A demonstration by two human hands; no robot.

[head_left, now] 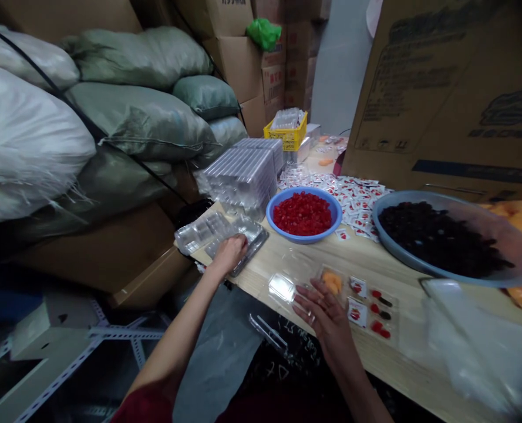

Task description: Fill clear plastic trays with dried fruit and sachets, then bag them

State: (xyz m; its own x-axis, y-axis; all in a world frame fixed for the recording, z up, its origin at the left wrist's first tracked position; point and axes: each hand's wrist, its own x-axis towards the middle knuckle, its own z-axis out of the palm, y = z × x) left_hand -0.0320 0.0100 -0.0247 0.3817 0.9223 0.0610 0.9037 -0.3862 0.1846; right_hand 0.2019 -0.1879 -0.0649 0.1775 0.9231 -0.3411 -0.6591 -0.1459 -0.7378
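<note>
My left hand (232,254) rests on a clear plastic tray (257,239) at the table's left end, its fingers curled down onto it. Beside that lie more clear plastic trays (202,232). My right hand (326,311) has its fingers stretched out and apart, at the edge of a filled clear plastic pack (390,338). The pack's compartments hold orange pieces (332,282), small printed sachets (357,311), and red and dark pieces (377,311). A shiny clear plastic part (282,288) lies by my right fingertips; whether they grip it is hard to see.
Behind stand a blue bowl of red pieces (331,235), a larger basin of dark pieces (386,244), scattered sachets (357,200), stacked clear trays (243,176) and a yellow basket (292,140). Sacks (141,117) pile up left; a big carton (419,117) stands right.
</note>
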